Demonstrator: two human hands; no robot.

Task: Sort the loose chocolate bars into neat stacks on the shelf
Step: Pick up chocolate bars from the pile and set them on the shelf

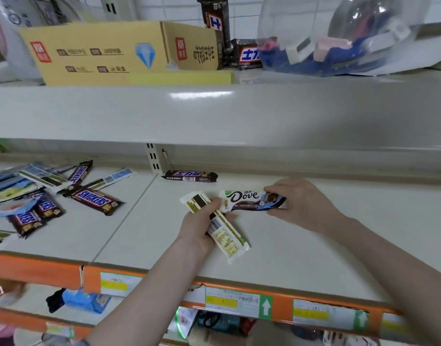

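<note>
Hands (198, 224) (299, 204) each gripping a Dove bar (254, 199)

Above you, a yellow cardboard box (119, 52) sits beside a clear plastic bag (351, 38); below, price labels (236, 304) line the orange rail (34, 267).

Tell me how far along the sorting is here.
Early. No neat stack shows yet. The left hand holds a white bar label-down; the right hand holds a Dove bar. A jumbled pile and one dark bar on the shelf remain unsorted.
</note>
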